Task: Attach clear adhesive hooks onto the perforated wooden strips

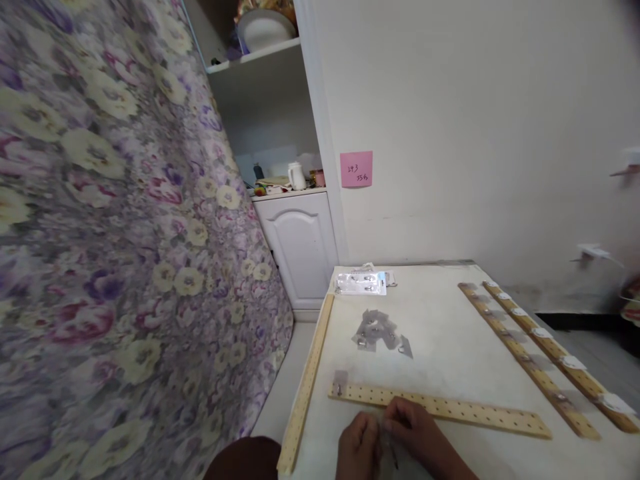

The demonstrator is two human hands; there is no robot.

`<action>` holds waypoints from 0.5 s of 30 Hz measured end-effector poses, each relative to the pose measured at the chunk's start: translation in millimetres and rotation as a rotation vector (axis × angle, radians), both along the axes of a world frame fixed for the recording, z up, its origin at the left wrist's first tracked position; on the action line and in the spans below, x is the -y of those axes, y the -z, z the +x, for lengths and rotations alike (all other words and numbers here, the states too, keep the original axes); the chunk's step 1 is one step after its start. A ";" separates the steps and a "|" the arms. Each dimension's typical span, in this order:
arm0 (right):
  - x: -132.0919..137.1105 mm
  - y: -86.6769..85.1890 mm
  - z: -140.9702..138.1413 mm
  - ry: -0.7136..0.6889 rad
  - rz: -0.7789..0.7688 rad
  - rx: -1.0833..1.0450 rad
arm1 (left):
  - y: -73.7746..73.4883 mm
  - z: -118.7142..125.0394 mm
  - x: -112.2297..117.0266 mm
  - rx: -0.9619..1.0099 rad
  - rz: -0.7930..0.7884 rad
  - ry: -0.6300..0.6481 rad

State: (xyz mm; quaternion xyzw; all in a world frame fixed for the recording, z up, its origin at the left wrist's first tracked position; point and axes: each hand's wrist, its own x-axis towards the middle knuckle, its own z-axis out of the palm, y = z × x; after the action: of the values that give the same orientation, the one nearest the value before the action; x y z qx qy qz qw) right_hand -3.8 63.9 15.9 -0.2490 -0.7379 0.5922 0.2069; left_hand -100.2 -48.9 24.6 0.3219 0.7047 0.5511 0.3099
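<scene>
My left hand (358, 443) and my right hand (413, 427) are close together at the table's near edge, fingers pinched. Between them is a small clear plastic piece (386, 440) with a thin dark part hanging below; it is blurred and partly hidden by the fingers. Just beyond my hands lies a wooden strip with rows of holes (470, 408). A clear square adhesive hook (340, 383) sits on its left end. Further back is a loose pile of clear adhesive hooks (375, 329) with small metal hooks on them.
Another perforated wooden strip (309, 380) lies along the table's left edge. Two strips at the right carry clear hooks (525, 360) and white pieces (541, 332). Clear packaging (357, 283) lies at the back of the white table (440, 327). A floral curtain (150, 267) hangs at the left.
</scene>
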 end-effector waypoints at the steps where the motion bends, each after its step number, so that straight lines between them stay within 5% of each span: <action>1: -1.7 -0.8 -1.8 0.006 -0.017 -0.007 | 0.6 -0.3 0.9 0.012 -0.002 -0.010; 6: -15.3 -5.4 -14.0 0.036 -0.115 -0.008 | 8.6 -5.8 7.3 -0.147 0.034 -0.051; 11: -31.6 -8.1 -33.6 0.092 0.089 -0.005 | 23.9 -13.8 10.7 -0.329 0.012 -0.170; 15: -40.4 1.6 -56.5 0.111 0.100 0.020 | 26.8 -21.0 9.8 -0.425 -0.079 -0.252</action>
State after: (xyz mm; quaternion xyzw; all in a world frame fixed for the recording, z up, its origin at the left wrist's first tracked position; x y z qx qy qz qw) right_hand -60.2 104.3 14.3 -0.2847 -0.7538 0.5396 0.2443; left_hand -121.3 -58.7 -2.1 0.3279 0.8096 0.4773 0.0961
